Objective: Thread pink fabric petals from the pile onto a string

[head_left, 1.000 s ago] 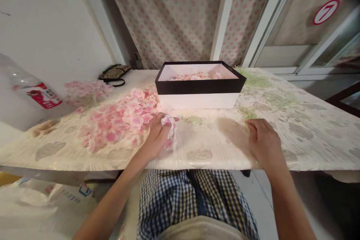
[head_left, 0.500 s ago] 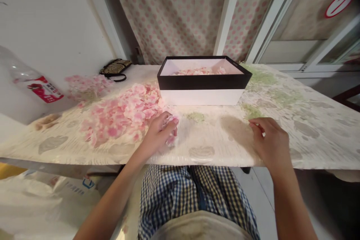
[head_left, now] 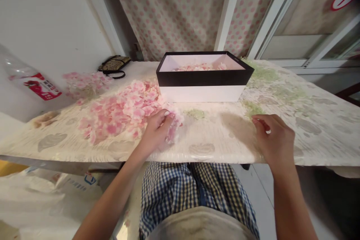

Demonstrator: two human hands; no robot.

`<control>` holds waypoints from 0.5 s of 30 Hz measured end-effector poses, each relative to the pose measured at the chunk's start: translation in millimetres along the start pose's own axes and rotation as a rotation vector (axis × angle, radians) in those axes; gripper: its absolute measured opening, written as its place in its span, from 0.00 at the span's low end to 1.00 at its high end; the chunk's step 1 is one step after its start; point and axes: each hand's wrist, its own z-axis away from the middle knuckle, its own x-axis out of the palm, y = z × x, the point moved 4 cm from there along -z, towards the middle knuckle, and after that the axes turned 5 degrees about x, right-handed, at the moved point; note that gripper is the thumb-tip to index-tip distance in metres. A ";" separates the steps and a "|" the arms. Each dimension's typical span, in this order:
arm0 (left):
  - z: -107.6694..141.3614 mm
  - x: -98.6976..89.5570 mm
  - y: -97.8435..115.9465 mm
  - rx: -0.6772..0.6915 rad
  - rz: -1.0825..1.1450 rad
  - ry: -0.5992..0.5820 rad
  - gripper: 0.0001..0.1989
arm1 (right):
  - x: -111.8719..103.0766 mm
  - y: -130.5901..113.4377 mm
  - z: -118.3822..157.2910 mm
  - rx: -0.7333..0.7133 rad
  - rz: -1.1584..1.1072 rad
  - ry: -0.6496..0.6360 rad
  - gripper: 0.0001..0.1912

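Note:
My left hand is closed on a pink artificial flower just above the front of the table, thumb and fingers pinched together. To its left lies a heap of pink artificial petals. My right hand is over the table's right side with fingertips pinched; whatever they hold, if anything, is too small to make out. Close to those fingertips is a clump of small green pieces. Behind both hands stands an open white box with a black rim, pink petals inside it.
More pink flowers and a patterned pouch lie at the back left. A bottle with a red label is at the far left. Green bits spread right of the box, and another small clump lies before it.
My right hand has shifted slightly to the right, its fingers still pinched. The flower in my left hand has changed angle and shows more beyond the fingertips. The view has tilted slightly.

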 end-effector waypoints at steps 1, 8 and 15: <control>-0.6 -0.8 -1.0 0.012 -0.016 0.008 0.16 | -0.1 -0.2 0.2 0.007 0.004 0.002 0.11; -0.8 -2.0 0.3 0.099 -0.064 -0.005 0.08 | 2.1 8.5 2.6 0.162 -0.037 -0.023 0.09; -0.8 4.9 28.7 0.206 -0.093 0.064 0.10 | -0.8 -11.8 0.5 0.128 -0.259 -0.042 0.05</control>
